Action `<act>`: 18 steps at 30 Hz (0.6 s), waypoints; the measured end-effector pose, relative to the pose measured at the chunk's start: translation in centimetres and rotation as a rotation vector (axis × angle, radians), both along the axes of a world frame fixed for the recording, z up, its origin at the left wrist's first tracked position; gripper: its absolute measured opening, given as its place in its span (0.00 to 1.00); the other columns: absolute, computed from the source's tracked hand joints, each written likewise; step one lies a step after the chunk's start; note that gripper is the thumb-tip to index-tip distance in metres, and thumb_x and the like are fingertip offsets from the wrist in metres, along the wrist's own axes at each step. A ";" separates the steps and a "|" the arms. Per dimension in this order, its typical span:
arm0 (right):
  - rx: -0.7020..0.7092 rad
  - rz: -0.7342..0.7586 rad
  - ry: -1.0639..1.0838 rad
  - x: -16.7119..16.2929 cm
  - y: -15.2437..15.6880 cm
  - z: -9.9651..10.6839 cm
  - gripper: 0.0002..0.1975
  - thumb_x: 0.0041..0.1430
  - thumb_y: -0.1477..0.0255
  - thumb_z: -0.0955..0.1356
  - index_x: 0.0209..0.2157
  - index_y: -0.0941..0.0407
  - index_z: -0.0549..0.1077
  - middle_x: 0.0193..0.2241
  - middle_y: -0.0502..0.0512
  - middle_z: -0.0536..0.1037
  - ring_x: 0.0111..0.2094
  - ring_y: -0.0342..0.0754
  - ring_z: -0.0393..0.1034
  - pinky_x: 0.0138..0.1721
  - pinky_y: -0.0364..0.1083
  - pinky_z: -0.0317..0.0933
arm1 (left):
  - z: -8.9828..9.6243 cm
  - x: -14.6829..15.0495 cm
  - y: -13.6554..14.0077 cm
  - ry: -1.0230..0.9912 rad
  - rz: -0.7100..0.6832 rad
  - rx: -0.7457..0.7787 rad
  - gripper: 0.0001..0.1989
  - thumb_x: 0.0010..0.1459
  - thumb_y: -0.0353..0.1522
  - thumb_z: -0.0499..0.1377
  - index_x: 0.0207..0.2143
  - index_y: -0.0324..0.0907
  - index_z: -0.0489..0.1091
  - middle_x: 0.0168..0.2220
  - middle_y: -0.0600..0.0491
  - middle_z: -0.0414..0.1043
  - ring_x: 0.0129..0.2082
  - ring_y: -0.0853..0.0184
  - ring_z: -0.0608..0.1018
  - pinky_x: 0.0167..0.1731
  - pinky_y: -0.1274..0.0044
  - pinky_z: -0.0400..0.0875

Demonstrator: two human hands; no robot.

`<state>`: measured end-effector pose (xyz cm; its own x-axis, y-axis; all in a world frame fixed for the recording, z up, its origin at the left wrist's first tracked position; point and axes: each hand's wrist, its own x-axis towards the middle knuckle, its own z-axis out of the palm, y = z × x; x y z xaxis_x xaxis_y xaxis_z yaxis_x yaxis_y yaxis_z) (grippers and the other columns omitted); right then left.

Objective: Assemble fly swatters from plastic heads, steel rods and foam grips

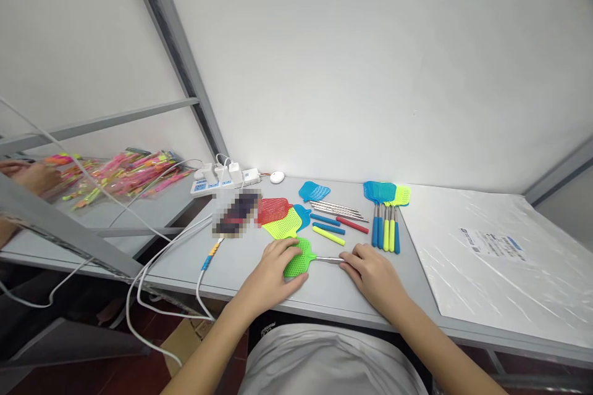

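Observation:
A green fly swatter head [300, 258] lies on the grey table before me, joined to a silver rod [328, 258]. My left hand [274, 268] grips the head from the left, fingers over its top edge and thumb along the bottom. At the rod's right end, the curled fingers of my right hand [370, 270] close on it and hide that end. Just behind lie two blue handle sleeves [328, 229], a red sleeve [353, 225] and a yellow sleeve [328, 235]. Several loose silver rods [338, 210] rest beyond them, beside red [274, 211], yellow [282, 226] and blue swatter heads [302, 217].
Several assembled swatters [386, 228] lie in a row to the right, next to a large white wrapped panel [500, 253]. Another blue head [314, 191] sits near the wall. Cables run from a power strip [213, 186] at left. Another person's hands [34, 176] work beside bagged goods [130, 176].

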<state>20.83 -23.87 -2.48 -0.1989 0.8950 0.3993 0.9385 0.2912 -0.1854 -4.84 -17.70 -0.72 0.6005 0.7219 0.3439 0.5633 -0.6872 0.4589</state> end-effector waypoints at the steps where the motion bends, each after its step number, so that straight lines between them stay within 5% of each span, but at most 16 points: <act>1: 0.003 -0.004 0.001 -0.1 0.0 0.0 0.11 0.67 0.69 0.62 0.41 0.53 0.76 0.30 0.53 0.69 0.33 0.47 0.64 0.33 0.45 0.55 | 0.1 0.0 0.0 -0.002 -0.003 -0.004 0.14 0.55 0.35 0.61 0.45 0.45 0.70 0.55 0.46 0.66 0.56 0.54 0.67 0.55 0.61 0.64; 18: 0.012 0.018 -0.007 -0.2 -0.3 0.5 0.12 0.65 0.72 0.61 0.42 0.54 0.76 0.31 0.56 0.69 0.34 0.49 0.62 0.37 0.47 0.57 | 0.3 -0.7 0.5 -0.060 -0.055 -0.169 0.13 0.54 0.35 0.64 0.43 0.47 0.72 0.54 0.50 0.68 0.57 0.58 0.67 0.56 0.64 0.64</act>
